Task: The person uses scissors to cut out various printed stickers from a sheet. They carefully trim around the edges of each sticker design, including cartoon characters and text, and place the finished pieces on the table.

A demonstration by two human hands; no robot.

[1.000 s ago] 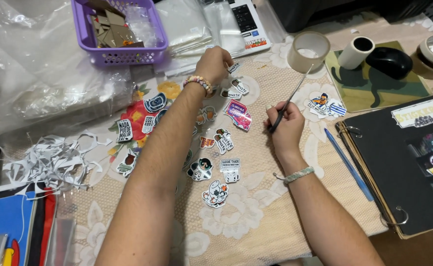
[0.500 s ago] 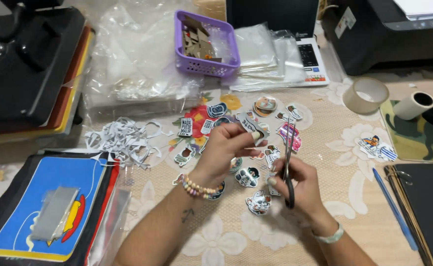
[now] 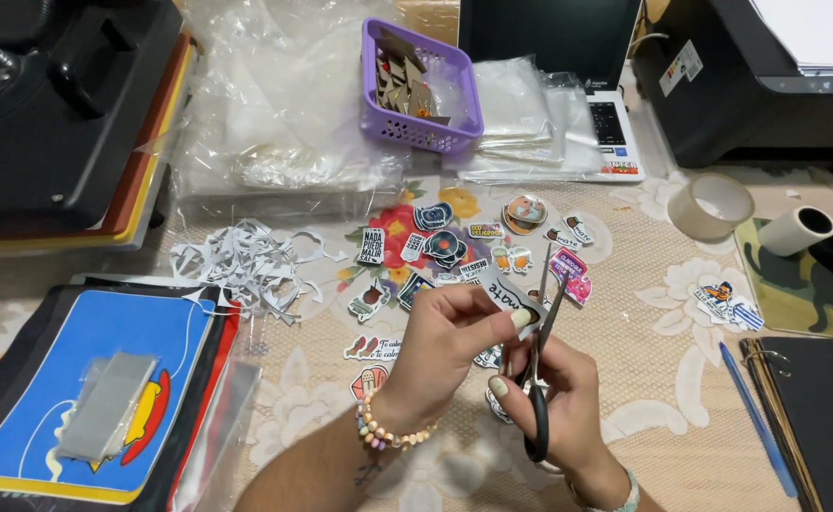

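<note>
My left hand (image 3: 445, 346) pinches a small printed sticker sheet (image 3: 504, 293) by its lower edge. My right hand (image 3: 559, 403) grips black-handled scissors (image 3: 542, 356), blades pointing up and closing on the sticker's right side. Several cut-out stickers (image 3: 445, 248) lie spread on the floral tablecloth just beyond both hands. A pile of white paper offcuts (image 3: 246, 261) sits to the left of them.
A purple basket (image 3: 416, 90) and clear plastic bags (image 3: 284, 123) lie at the back. Tape rolls (image 3: 712, 206) are at right, with a blue pen (image 3: 756, 417) and black binder (image 3: 829, 417). A heat press (image 3: 56, 104) and blue-covered folders (image 3: 85, 389) are at left.
My left hand drew back from the far stickers with one sticker, and the scissors came up to it. The view shifted left and nearer the hands.
</note>
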